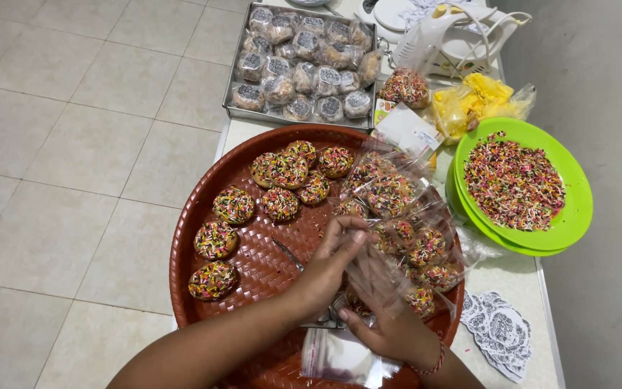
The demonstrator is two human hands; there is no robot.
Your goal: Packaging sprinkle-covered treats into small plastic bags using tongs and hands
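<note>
Over the brown tray [203,216], lower centre, left hand [329,263] and right hand [390,328] grasp a clear bag [379,277], perhaps empty; wrapped doughnuts [404,216] crowd its right, bare weave [260,263] lies left.

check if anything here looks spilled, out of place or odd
Nothing looks spilled. The sprinkles stay inside the green plate, and the sprinkle-topped donuts sit on the round brown tray.

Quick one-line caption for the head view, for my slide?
Both hands, left and right, work a clear plastic bag over a round brown tray of sprinkle-covered donuts.
</note>
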